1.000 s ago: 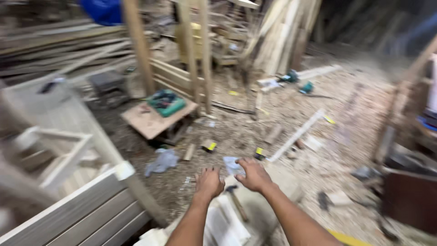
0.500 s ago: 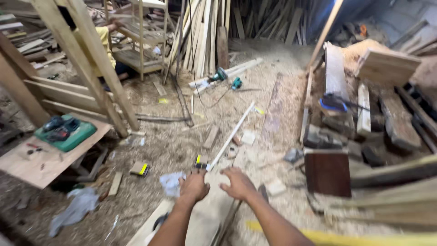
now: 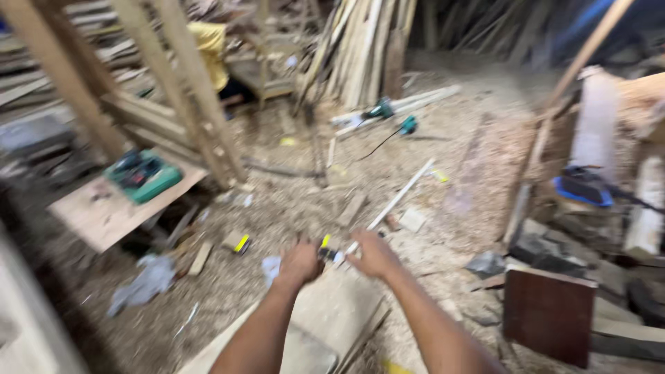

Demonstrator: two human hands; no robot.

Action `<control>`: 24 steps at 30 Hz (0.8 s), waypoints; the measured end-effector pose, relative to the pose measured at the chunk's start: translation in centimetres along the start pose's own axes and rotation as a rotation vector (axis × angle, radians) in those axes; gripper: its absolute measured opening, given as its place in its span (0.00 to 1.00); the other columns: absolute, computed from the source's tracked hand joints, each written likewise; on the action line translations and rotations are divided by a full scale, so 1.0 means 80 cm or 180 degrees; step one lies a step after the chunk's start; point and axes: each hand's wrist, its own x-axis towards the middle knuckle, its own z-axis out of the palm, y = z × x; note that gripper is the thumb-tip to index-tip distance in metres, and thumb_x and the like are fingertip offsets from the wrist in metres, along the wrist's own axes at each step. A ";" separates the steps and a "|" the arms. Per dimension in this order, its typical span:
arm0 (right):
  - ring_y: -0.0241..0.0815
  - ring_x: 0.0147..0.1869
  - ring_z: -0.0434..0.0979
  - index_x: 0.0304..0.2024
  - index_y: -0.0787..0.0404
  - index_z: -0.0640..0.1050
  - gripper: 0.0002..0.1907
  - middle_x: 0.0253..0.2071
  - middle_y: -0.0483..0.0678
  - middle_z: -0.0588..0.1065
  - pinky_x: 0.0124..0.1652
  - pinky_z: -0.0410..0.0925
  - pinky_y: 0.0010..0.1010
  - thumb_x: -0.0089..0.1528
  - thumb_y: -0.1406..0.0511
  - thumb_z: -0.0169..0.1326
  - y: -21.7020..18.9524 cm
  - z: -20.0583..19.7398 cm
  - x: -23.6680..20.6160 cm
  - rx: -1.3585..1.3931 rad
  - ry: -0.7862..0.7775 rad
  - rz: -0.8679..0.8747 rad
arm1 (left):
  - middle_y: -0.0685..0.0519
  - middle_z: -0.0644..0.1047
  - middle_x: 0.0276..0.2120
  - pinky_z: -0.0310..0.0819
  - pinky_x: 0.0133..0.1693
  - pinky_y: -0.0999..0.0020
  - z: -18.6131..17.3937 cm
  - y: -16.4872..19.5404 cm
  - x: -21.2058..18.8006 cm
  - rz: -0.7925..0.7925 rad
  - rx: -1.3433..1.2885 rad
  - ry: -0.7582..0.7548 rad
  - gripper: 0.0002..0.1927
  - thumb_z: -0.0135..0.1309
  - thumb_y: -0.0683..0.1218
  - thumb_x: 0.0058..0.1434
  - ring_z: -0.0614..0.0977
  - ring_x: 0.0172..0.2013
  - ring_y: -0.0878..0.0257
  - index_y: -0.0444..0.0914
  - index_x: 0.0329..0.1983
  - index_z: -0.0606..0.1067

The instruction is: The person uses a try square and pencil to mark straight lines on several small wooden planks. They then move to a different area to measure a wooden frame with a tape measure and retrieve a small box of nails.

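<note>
Item one: my left hand [image 3: 299, 263] and right hand [image 3: 374, 255], both stretched out over a pale board [image 3: 325, 318], fingers curled; whether either actually clamps anything I cannot tell through the blur. Between them, touching or nearly so, a small black-and-yellow tool [image 3: 325, 251] on the sawdust floor [image 3: 443, 180]. Item two: green open case [image 3: 143, 175] on a plywood sheet [image 3: 104, 211], well left, holding dark contents (possibly tools). Item three: white strip [image 3: 398, 201] running away from my right hand; grey rag [image 3: 142, 284] lower left.
</note>
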 end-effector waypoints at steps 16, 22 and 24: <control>0.54 0.72 0.64 0.58 0.51 0.74 0.24 0.69 0.51 0.65 0.68 0.57 0.44 0.58 0.59 0.59 -0.038 0.016 0.161 -0.0098 -0.0689 -0.0778 | 0.47 0.66 0.66 0.47 0.67 0.34 -0.059 -0.063 0.032 -0.1082 -0.0016 0.0423 0.31 0.54 0.47 0.57 0.61 0.69 0.47 0.49 0.67 0.68; 0.52 0.74 0.64 0.60 0.51 0.74 0.26 0.69 0.50 0.66 0.71 0.58 0.43 0.59 0.63 0.57 -0.036 -0.002 0.207 -0.0224 -0.0633 -0.1199 | 0.46 0.69 0.66 0.57 0.68 0.40 -0.076 -0.061 0.044 -0.1319 -0.0070 0.0477 0.28 0.51 0.46 0.60 0.67 0.68 0.48 0.50 0.66 0.72; 0.53 0.75 0.57 0.62 0.50 0.73 0.29 0.72 0.51 0.58 0.69 0.51 0.48 0.58 0.63 0.60 -0.042 -0.003 0.214 -0.0231 -0.0615 -0.1199 | 0.44 0.64 0.68 0.45 0.66 0.32 -0.085 -0.071 0.041 -0.1347 -0.0075 0.0622 0.31 0.52 0.42 0.58 0.62 0.69 0.45 0.49 0.67 0.70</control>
